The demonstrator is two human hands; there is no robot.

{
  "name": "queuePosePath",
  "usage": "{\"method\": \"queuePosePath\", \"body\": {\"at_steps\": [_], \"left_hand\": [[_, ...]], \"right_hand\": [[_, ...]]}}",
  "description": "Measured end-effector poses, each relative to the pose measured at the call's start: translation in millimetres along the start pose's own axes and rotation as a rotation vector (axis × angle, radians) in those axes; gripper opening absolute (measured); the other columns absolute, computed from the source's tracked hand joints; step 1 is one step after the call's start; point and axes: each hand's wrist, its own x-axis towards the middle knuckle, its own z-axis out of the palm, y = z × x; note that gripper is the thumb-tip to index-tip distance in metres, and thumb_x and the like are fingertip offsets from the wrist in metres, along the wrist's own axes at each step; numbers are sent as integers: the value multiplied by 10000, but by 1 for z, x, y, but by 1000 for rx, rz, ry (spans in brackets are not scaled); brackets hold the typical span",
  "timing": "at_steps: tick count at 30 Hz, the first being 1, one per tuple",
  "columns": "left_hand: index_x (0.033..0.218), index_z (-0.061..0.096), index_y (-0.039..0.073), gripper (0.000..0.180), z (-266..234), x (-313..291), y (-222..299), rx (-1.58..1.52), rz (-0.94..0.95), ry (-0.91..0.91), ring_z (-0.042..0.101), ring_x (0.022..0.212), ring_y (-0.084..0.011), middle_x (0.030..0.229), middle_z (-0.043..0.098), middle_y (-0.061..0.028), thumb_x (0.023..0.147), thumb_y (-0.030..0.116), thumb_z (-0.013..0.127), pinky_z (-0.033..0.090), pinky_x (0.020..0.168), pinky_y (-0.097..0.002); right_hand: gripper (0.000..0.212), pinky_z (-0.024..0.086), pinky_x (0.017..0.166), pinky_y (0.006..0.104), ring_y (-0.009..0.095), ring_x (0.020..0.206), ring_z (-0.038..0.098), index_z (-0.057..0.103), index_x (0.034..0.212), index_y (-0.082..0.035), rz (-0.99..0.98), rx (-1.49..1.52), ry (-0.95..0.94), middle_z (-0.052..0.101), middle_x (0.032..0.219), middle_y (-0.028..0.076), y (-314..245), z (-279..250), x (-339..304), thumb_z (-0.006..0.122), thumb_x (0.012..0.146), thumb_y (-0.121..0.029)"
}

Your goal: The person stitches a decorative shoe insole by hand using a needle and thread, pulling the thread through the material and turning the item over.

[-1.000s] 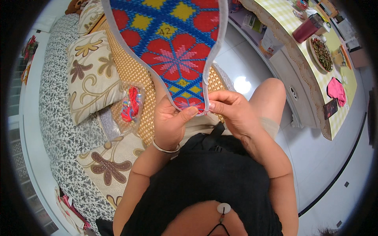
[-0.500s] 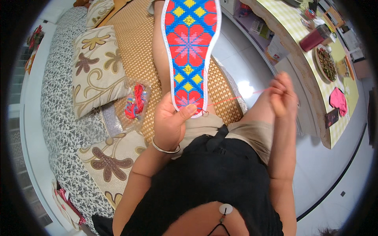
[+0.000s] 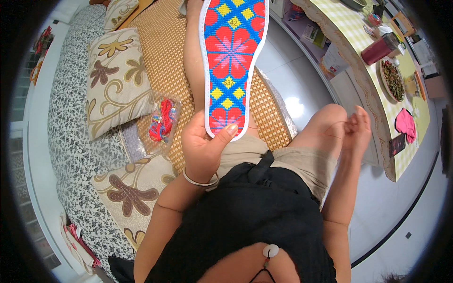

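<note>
My left hand point(image 3: 203, 146) is closed on the heel end of an embroidered insole point(image 3: 229, 52), its thumb pressed flat on the stitched face. The insole has red and pink flowers, a blue lattice, yellow diamonds and a white edge. From its lower right edge a thin red thread point(image 3: 336, 123) trails across my lap, only faintly visible. My right hand point(image 3: 356, 129) is out by my right knee, fingers curled around that thread. Whether a needle is in those fingers is too small to tell.
A clear bag of bright thread skeins point(image 3: 163, 120) lies on the woven mat point(image 3: 158, 47) to my left, by patterned cushions point(image 3: 115, 85). On the right, a checked-cloth table point(image 3: 337, 21) carries a dark red bottle point(image 3: 379, 48), a plate of food point(image 3: 392, 80), a pink cloth point(image 3: 406, 125) and a phone point(image 3: 397, 145).
My right hand has moved lower and slightly outward, and its fingers have turned. The thread, taut before, now hangs slack. The insole has shifted slightly right in my left hand.
</note>
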Motion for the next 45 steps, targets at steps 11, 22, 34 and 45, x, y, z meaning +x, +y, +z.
{"method": "queuePosePath", "body": {"at_steps": [11,22,34,45], "left_hand": [[1015,522,-1,183,8,3,-3,-412,-222,-114,484,669,-92,800,575,-57,844,22,581,404,613,-249],[822,491,115,148,-4,9,-49,-1373,-478,-584,383,548,-74,648,500,14,907,186,588,295,513,-212],[765,500,73,191,-9,15,-57,-1451,-523,-679,514,600,-71,614,508,-10,811,31,680,434,613,-169],[968,485,35,152,-6,8,-24,-832,-368,-321,448,533,-86,695,521,-53,878,94,593,384,454,-213]], "right_hand": [[63,433,627,210,69,692,544,626,914,9,10,-154,-724,611,789,14,6,115,-125,591,863,-3],[192,475,610,314,236,661,566,654,858,-79,-789,-338,-841,638,754,57,-12,148,-139,667,676,-17],[186,441,542,289,219,591,523,652,841,-74,-897,-304,-807,590,677,36,-15,159,-149,684,676,4],[141,460,611,288,215,691,566,620,883,-45,-663,-347,-925,614,809,58,-7,146,-132,646,746,-20]]}}
